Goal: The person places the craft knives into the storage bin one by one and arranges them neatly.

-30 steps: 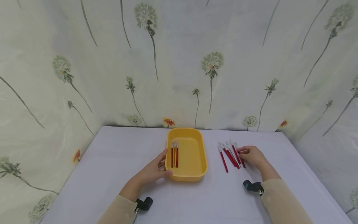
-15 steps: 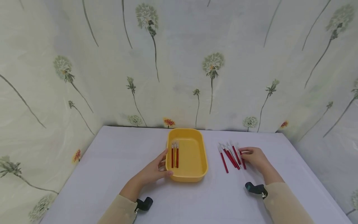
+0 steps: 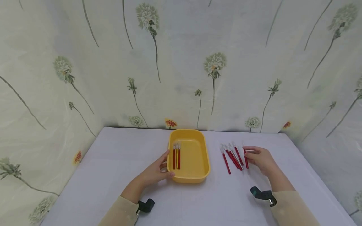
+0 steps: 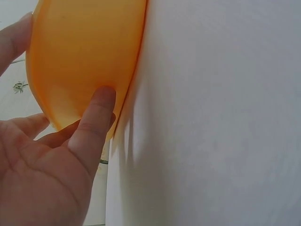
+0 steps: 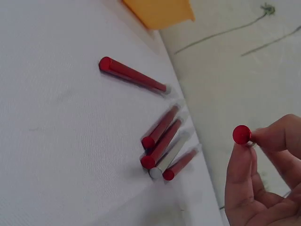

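Note:
On the left, my left hand (image 3: pixel 154 171) holds the near-left corner of a yellow tray (image 3: pixel 205 150), thumb at the rim and fingers on its outer wall. Fingers press the orange-looking tray wall (image 4: pixel 89 52) in the left wrist view. Inside the tray, two red pens and a yellow pen (image 3: pixel 177 158) lie side by side at the left. My right hand (image 3: pixel 261 158) pinches a red pen (image 3: pixel 246 160) between thumb and fingers; the right wrist view shows its round end (image 5: pixel 242 135). Left of it, several red pens (image 3: pixel 226 163) and a silver one (image 5: pixel 169 157), clear-capped, lie loosely fanned.
A white-covered table (image 3: pixel 127 147) runs back to a pale curtain (image 3: pixel 181 62) printed with dandelions. The pen group lies right of the tray with a strip of table between. Dark wrist cameras (image 3: pixel 263 194) sit at both sleeve cuffs.
My right hand has drawn back slightly to the right with the pinched pen, which now stands apart from the group. The left hand and tray have stayed put.

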`<state>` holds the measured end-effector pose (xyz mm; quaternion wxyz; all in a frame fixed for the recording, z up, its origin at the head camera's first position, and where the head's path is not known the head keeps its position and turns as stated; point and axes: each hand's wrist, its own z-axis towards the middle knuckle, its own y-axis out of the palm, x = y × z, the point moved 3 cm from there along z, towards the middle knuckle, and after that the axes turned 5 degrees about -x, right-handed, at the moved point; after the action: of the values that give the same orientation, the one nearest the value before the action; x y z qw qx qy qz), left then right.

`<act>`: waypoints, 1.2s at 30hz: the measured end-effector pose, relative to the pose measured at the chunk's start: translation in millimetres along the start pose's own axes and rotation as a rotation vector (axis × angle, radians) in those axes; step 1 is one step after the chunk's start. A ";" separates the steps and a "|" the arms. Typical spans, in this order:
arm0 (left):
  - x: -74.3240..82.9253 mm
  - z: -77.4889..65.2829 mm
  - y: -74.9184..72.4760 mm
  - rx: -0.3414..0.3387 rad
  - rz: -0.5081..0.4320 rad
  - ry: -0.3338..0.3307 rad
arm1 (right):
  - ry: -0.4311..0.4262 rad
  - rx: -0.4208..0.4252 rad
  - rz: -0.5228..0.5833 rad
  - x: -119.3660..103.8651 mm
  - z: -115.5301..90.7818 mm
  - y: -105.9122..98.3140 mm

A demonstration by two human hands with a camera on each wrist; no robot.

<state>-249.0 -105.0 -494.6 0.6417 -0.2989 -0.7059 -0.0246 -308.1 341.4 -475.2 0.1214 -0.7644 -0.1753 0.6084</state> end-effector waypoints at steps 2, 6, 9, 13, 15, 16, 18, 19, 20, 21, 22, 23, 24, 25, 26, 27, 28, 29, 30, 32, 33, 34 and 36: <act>-0.1 0.1 0.1 0.003 0.004 -0.006 | -0.002 0.006 0.040 -4.1 -3.2 1.2; 0.7 -0.2 0.0 0.005 0.008 -0.016 | -0.019 0.014 0.119 -13.5 -9.8 5.2; 1.4 -0.9 0.1 0.004 0.007 -0.020 | -0.050 0.006 0.152 -22.9 -15.1 10.4; 1.4 -1.5 0.0 0.006 0.006 -0.025 | -0.107 -0.012 0.189 -39.5 -22.7 19.5; 1.2 -1.7 -0.1 0.007 0.006 -0.028 | -0.130 -0.020 0.218 -48.2 -26.6 24.8; 1.0 -1.6 -0.1 0.008 0.006 -0.029 | -0.137 -0.022 0.235 -52.5 -28.3 27.6; 0.6 -1.3 -0.2 0.008 0.005 -0.031 | -0.150 -0.028 0.270 -60.3 -31.1 33.7; 0.4 -1.2 -0.2 0.008 0.005 -0.032 | -0.154 -0.034 0.287 -63.7 -31.8 36.9; 0.1 -1.1 -0.1 0.009 0.003 -0.032 | -0.155 -0.037 0.299 -66.9 -32.4 40.1; 0.1 -1.1 -0.1 0.010 0.001 -0.032 | -0.154 -0.040 0.307 -69.9 -32.7 43.6; 0.1 -1.1 -0.1 0.011 -0.001 -0.036 | -0.152 -0.040 0.309 -72.9 -32.9 47.3; 0.1 -1.2 -0.1 0.012 -0.004 -0.036 | -0.143 -0.037 0.306 -75.7 -32.9 51.2; -0.1 -1.2 0.1 0.012 -0.006 -0.037 | -0.133 -0.033 0.297 -78.3 -32.8 55.0; -0.1 -1.4 0.2 0.013 -0.007 -0.038 | -0.121 -0.028 0.287 -80.7 -32.7 59.0; -0.2 -1.4 0.3 0.014 -0.009 -0.039 | -0.107 -0.020 0.276 -82.8 -32.4 63.0; -0.3 -1.3 0.4 0.015 -0.008 -0.041 | -0.095 -0.014 0.270 -84.8 -31.9 67.2; -0.7 -1.1 0.5 0.014 -0.008 -0.042 | -0.085 -0.009 0.267 -86.5 -31.1 71.3; -0.9 -1.0 0.5 0.015 -0.006 -0.044 | -0.075 -0.006 0.270 -87.9 -30.3 75.4; -1.1 -1.0 0.6 0.015 -0.004 -0.044 | -0.072 -0.007 0.279 -89.3 -29.4 79.6; -1.2 -1.0 0.6 0.014 -0.001 -0.043 | -0.070 -0.009 0.299 -91.8 -26.9 88.3; -1.2 -1.1 0.6 0.014 -0.001 -0.047 | -0.070 -0.014 0.308 -93.1 -25.7 92.7; -1.0 -1.1 0.5 0.014 -0.002 -0.048 | -0.071 -0.018 0.314 -94.6 -24.5 97.1; -0.5 -1.2 0.7 0.012 -0.004 -0.049 | -0.073 -0.025 0.323 -97.3 -22.0 105.8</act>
<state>-247.7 -105.2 -495.1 0.6260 -0.2939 -0.7221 -0.0143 -293.3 205.3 -425.9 0.0060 -0.7617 -0.0618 0.6450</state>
